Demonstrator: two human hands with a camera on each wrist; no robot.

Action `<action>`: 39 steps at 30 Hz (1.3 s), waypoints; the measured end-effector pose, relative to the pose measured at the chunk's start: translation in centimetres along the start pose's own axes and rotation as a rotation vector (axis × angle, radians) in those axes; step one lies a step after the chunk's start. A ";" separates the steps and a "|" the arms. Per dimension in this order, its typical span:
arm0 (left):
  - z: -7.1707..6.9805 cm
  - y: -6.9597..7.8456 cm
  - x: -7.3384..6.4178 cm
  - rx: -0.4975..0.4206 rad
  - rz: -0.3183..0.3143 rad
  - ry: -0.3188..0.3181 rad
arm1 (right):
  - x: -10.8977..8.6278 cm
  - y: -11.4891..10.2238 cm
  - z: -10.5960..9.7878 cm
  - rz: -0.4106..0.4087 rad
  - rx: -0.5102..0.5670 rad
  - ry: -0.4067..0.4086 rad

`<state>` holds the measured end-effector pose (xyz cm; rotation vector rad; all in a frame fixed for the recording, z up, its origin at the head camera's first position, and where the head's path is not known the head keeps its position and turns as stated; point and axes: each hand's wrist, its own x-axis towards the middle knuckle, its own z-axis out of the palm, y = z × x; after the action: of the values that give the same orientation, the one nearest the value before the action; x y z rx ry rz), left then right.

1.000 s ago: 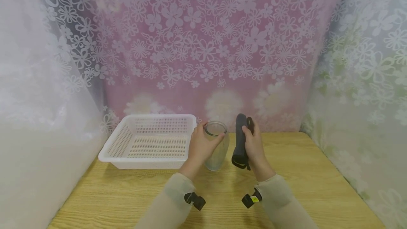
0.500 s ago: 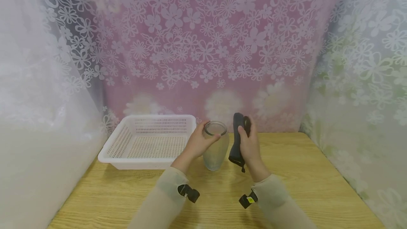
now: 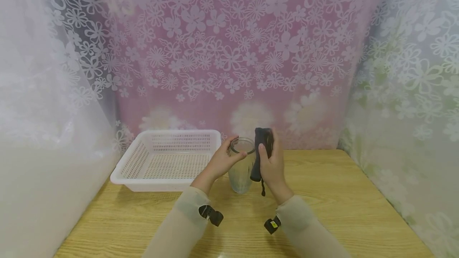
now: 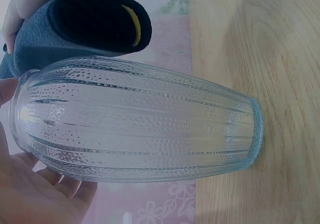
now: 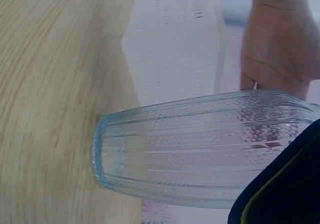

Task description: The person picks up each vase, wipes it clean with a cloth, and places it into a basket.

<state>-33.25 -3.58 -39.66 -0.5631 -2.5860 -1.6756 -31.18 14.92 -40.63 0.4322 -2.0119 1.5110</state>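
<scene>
A clear ribbed glass vase (image 3: 241, 178) stands upright on the table. My left hand (image 3: 219, 161) grips it round the neck, thumb and fingers on either side of the rim. Just right of the vase, my right hand (image 3: 273, 170) holds a dark soft fabric pouch (image 3: 259, 135) upright, with a short cord dangling below. In the left wrist view the pouch (image 4: 37, 41) is beside the upper part of the vase, and a yellow strip shows inside its dark opening. The right wrist view has the pouch (image 5: 300, 199) overlapping the upper vase (image 5: 190, 149).
A white plastic basket (image 3: 163, 180) with perforated sides is to the left, close to my left hand. The wooden table (image 3: 330, 202) reaches back to a pink flowered curtain (image 3: 247, 55). Pale flowered sheets (image 3: 412, 90) close off both sides.
My right hand has moved left with the pouch, bringing it next to the vase and turning it. The left hand stays on the vase's neck, its forearm slightly further left.
</scene>
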 end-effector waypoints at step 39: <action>0.4 -0.6 -0.2 -0.091 0.007 0.004 | 0.6 1.1 0.8 0.167 -0.072 -0.074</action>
<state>-33.11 -3.49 -40.39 -0.5706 -2.5123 -1.7980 -32.50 14.55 -41.29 0.3017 -2.2000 1.5351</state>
